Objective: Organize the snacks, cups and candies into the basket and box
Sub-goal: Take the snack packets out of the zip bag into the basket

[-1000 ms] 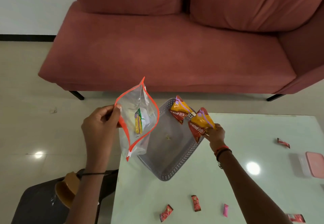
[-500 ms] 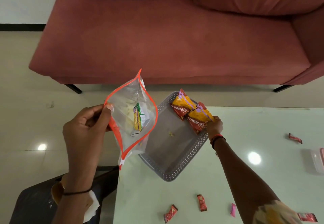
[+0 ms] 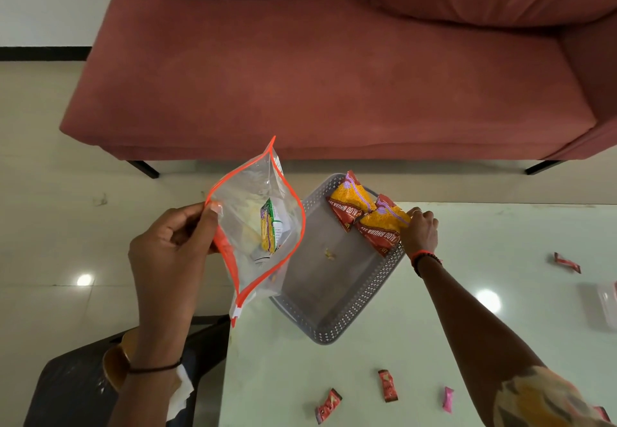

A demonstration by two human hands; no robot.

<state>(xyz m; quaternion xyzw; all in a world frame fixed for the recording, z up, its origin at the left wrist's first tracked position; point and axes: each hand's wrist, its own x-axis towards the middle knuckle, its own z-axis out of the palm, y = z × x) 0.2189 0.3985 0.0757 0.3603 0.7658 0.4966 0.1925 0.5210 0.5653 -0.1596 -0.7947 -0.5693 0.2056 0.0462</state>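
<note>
My left hand [image 3: 173, 246] pinches the orange rim of a clear zip pouch [image 3: 257, 226], held open above the table's left edge; a green and yellow snack packet [image 3: 269, 226] stands inside it. My right hand [image 3: 421, 229] grips the edge of a red and yellow snack packet [image 3: 382, 226] lying at the far corner of the grey perforated basket [image 3: 340, 323]. A second like packet [image 3: 349, 203] lies beside it in the basket. Small wrapped candies lie on the table: two red ones [image 3: 329, 410] [image 3: 387, 390], a pink one [image 3: 448, 399] and another red one [image 3: 567, 262].
The pale glass table [image 3: 434, 343] runs right from the basket. A clear box [image 3: 606, 303] sits at its right edge. A red sofa [image 3: 334, 76] stands beyond the table. A dark object with a brown item [image 3: 113, 363] lies on the floor at lower left.
My right hand has lowered the second snack packet into the basket's far corner, next to the first. My left hand has kept the pouch open; the view has tilted downward.
</note>
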